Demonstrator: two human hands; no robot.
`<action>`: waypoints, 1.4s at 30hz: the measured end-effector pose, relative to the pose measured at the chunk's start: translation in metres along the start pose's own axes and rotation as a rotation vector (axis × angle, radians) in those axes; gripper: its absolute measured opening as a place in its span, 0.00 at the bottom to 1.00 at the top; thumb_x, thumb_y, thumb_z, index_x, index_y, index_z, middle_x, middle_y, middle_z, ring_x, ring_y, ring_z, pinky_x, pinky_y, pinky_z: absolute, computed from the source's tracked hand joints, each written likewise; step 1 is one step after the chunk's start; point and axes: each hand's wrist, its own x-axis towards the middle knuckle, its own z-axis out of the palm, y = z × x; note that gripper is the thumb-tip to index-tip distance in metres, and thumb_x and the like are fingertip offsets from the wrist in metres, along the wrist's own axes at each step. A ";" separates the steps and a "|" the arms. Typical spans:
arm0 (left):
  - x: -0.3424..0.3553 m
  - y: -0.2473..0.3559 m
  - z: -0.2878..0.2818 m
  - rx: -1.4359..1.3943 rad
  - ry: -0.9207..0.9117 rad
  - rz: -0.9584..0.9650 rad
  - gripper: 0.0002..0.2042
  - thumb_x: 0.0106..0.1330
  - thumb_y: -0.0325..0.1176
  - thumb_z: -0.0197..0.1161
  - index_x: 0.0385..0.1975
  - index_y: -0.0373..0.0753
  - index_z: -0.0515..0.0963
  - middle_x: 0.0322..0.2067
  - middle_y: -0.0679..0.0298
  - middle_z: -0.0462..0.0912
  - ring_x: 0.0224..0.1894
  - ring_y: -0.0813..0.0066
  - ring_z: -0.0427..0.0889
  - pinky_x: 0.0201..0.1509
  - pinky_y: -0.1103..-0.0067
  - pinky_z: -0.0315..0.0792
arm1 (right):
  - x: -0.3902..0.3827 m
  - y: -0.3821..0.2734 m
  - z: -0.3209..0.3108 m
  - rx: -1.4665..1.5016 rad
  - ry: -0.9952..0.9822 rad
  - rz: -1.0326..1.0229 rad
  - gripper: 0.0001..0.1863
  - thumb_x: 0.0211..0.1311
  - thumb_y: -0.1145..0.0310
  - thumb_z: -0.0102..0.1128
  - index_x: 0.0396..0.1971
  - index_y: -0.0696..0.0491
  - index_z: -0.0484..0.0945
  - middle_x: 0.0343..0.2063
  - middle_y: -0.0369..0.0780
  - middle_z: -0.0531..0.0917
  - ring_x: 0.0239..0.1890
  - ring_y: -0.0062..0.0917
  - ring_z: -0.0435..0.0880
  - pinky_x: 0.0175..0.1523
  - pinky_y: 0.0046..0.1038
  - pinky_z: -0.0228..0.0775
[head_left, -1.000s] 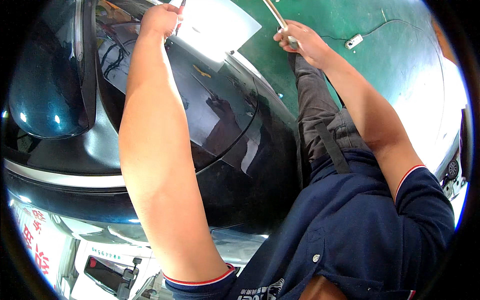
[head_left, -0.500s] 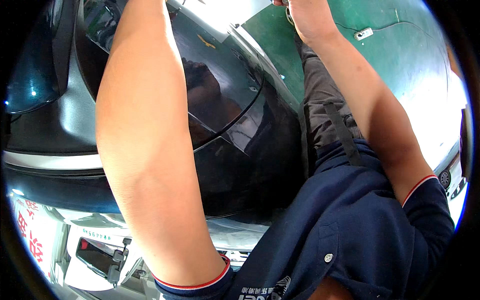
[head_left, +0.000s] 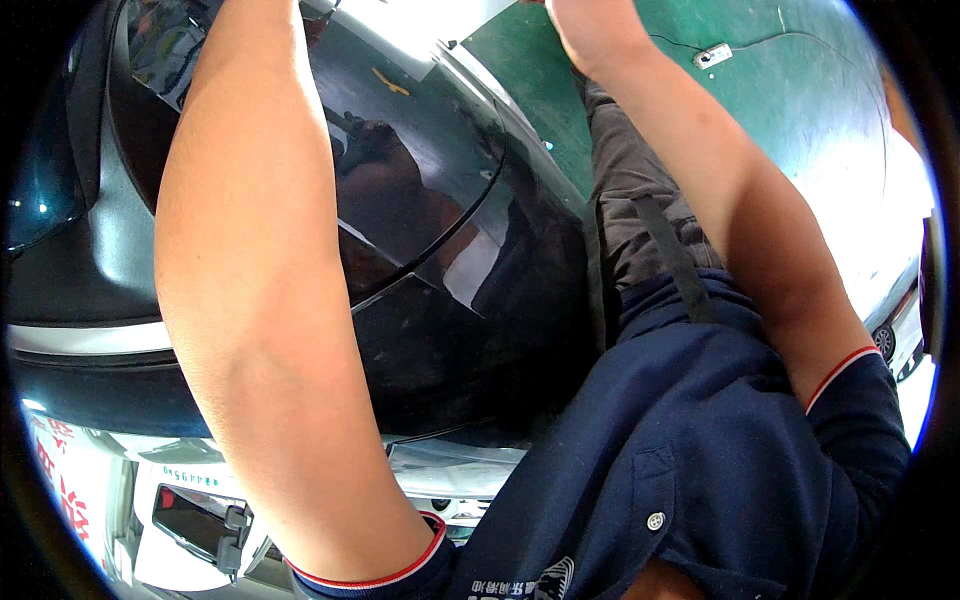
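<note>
My left forearm reaches up across the glossy dark car body panel [head_left: 440,340] and leaves through the top edge, so my left hand is out of the picture. At the top, right of the car, only the wrist and the back part of my right hand [head_left: 590,25] show. Its fingers are cut off by the edge, and I cannot see what they hold, if anything. Reflections of an arm and of pale surfaces lie on the dark paint.
My dark trousers [head_left: 640,170] are close beside the car. A white power strip [head_left: 713,56] with a cable lies on the green floor [head_left: 530,90]. At the lower left stands a white vehicle [head_left: 160,545] with a dark window; a car wheel [head_left: 884,341] shows at the far right.
Both forearms have shifted slightly left and up in the picture, and less of my right hand shows. The car and the power strip have also slid left in view.
</note>
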 end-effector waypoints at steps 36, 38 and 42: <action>-0.001 0.018 0.003 -0.144 0.001 -0.062 0.18 0.46 0.28 0.78 0.40 0.36 0.88 0.38 0.54 0.90 0.38 0.64 0.87 0.45 0.69 0.80 | -0.012 0.000 0.015 0.306 -0.154 0.331 0.12 0.68 0.61 0.51 0.34 0.55 0.75 0.27 0.35 0.75 0.28 0.22 0.74 0.35 0.27 0.68; -0.005 0.014 0.004 -0.131 -0.015 -0.086 0.18 0.46 0.29 0.78 0.40 0.36 0.88 0.38 0.54 0.90 0.38 0.64 0.87 0.45 0.69 0.80 | -0.016 -0.028 0.017 0.483 -0.393 0.714 0.13 0.68 0.60 0.51 0.32 0.55 0.75 0.27 0.37 0.75 0.28 0.23 0.75 0.35 0.28 0.69; -0.006 0.018 0.005 -0.168 0.008 -0.119 0.18 0.46 0.29 0.78 0.40 0.35 0.88 0.37 0.55 0.90 0.38 0.63 0.87 0.45 0.69 0.80 | -0.005 -0.015 0.012 0.444 0.061 0.638 0.12 0.68 0.64 0.50 0.30 0.56 0.76 0.26 0.39 0.76 0.27 0.24 0.75 0.33 0.29 0.68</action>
